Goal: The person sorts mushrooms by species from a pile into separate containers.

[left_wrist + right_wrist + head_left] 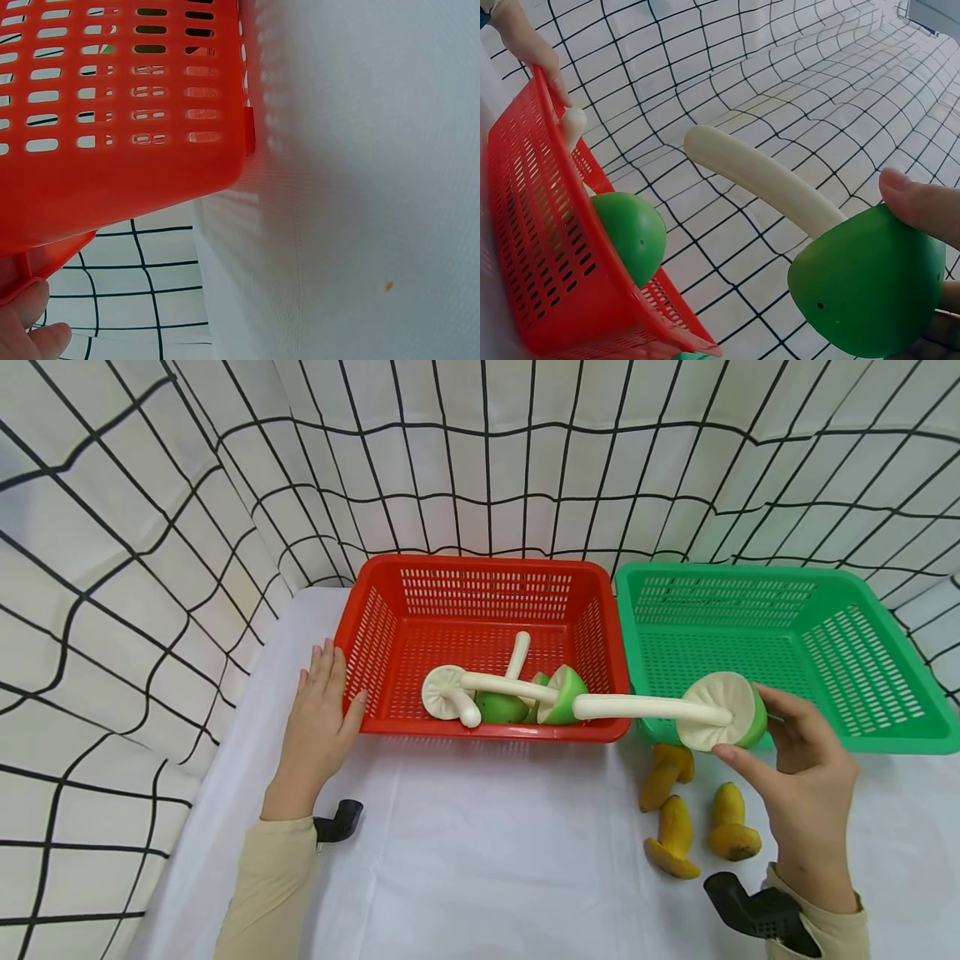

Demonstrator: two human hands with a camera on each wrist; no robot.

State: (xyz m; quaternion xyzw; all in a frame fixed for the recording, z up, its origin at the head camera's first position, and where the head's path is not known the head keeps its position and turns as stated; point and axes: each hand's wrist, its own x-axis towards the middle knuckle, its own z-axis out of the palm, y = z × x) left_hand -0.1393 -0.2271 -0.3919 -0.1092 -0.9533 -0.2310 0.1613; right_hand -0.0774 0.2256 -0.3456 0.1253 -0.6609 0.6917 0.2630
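Note:
In the head view my right hand [813, 777] pinches a toy mushroom [723, 714] by its green cap, thumb on one side and fingers on the other. Its long white stem points left, over the right rim of the red basket [480, 727]. The right wrist view shows the green cap [870, 285] close up. Several more green-capped mushrooms [504, 707] lie inside the red basket, stems crossing. My left hand [318, 718] rests at that basket's left rim with straight fingers; the left wrist view shows its fingertips [49, 339] by the rim.
A green basket [795, 741] stands beside the red one on the right. Several yellow-brown mushrooms [733, 827] lie on the white cloth [510, 852] in front of it. Black netting [487, 464] over white fabric rises behind and to the left.

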